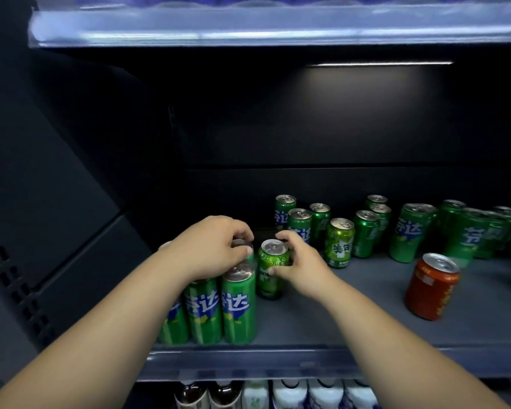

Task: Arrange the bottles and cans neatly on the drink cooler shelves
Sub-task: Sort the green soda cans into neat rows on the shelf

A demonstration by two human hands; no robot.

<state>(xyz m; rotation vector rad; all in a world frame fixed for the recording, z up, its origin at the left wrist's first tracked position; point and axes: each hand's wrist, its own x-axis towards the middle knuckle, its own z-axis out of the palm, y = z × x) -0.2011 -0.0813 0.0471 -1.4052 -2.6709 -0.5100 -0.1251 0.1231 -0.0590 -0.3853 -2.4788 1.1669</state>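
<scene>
Both hands forward, fingers curled.

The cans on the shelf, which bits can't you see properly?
Head view only:
- The can under the left hand: the fingers cover its top, so its label is hidden.
- The green cans far right: blurred and bunched, so they cannot be counted.
- The bottles on the shelf below: cut off by the bottom edge.
- The short can held by the right hand: its label is too smeared to read.
</scene>
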